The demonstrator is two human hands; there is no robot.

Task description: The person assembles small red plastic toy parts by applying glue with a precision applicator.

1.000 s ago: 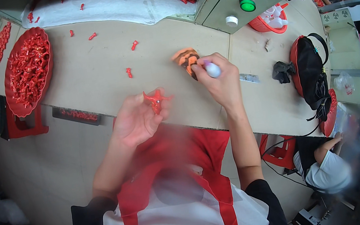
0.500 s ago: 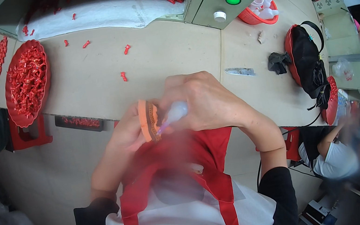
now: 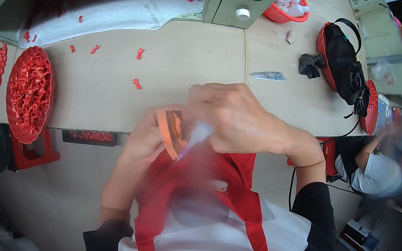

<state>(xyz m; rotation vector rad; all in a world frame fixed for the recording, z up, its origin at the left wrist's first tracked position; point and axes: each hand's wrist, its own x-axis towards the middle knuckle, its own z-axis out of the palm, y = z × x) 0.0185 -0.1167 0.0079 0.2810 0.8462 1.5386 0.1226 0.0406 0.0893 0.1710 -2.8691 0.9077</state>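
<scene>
Close in front of my red apron, my left hand [image 3: 146, 135] is closed on an orange and brown strip-like piece [image 3: 166, 133] with a ridged inner edge. I cannot make out exactly what it is. My right hand [image 3: 236, 119] is wrapped round a small translucent squeeze bottle [image 3: 199, 133]. The bottle's thin purplish nozzle points down and left, its tip close to the orange piece; a haze blurs this spot, so whether they touch cannot be told. Beyond my hands, small red figure-like pieces [image 3: 136, 84] lie scattered on the pale table [image 3: 94, 79].
A red scalloped tray [image 3: 19, 128] piled with red pieces stands left. Ahead is a green-grey machine [image 3: 224, 8] with a white-cloth-lined opening. To the right are a red basket [image 3: 294, 19] of bottles, a blade-shaped strip [image 3: 267, 76], a dark cloth [image 3: 310, 65] and a black bag [image 3: 346, 65]. Co-workers sit on both sides.
The orange piece has turned slightly, showing more of its brown inner side. My right hand and the bottle have shifted slightly, and the nozzle now sits lower and further left.
</scene>
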